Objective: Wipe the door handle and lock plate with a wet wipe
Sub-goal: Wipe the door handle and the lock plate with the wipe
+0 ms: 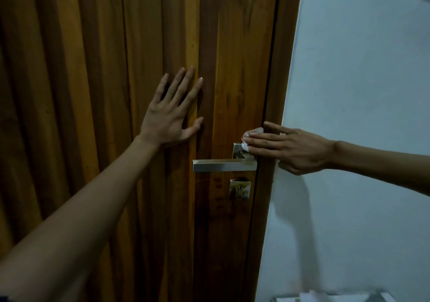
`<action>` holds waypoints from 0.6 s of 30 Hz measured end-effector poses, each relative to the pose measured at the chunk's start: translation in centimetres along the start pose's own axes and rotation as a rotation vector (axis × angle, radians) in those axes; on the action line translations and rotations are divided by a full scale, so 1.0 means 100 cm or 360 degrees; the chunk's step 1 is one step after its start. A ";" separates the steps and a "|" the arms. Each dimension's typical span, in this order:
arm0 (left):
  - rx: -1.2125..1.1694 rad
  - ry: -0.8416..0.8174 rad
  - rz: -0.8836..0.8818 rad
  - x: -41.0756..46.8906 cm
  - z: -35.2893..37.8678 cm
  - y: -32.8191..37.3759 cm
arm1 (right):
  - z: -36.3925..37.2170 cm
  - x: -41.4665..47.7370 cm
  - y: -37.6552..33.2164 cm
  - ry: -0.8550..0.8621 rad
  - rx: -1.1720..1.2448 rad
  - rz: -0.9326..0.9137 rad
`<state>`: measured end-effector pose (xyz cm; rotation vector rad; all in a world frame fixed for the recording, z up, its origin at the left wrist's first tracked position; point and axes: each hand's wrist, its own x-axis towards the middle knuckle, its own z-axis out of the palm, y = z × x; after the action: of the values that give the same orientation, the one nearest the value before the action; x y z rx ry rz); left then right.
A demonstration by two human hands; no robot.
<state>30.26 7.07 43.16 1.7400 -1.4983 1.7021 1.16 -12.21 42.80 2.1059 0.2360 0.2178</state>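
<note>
Head view: a wooden door (93,69) fills the left and middle of the frame, with a pale wall (360,69) at right. The left hand (169,113) lies flat on the door at centre, fingers spread, its grip open and holding nothing. The right hand (290,149) reaches in from the right edge, fingers closed on a crumpled white wet wipe (250,139) pressed against the square mount at the top of the metal door handle (223,164). The lock plate (239,189) sits just below the handle, untouched.

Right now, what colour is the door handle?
Brushed silver metal door handle, seen in the head view.
</note>
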 end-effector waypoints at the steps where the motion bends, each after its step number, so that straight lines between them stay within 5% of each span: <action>1: -0.0007 -0.0038 -0.0005 0.000 0.000 0.001 | -0.001 0.004 0.001 -0.0052 -0.0049 0.0012; 8: 0.0064 -0.0067 0.0017 -0.001 0.003 -0.001 | -0.005 0.021 -0.008 0.0012 0.0012 0.0082; 13: 0.0080 -0.0069 0.0002 0.001 0.004 0.000 | 0.025 0.020 -0.078 0.0344 0.0287 0.0816; 18: 0.0096 -0.0030 0.0005 0.001 0.006 0.000 | 0.031 0.065 -0.140 0.0750 0.0965 0.1654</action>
<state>30.63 6.58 43.07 1.7892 -1.4728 1.7549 7.10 -5.88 29.62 2.5595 -0.6280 1.4031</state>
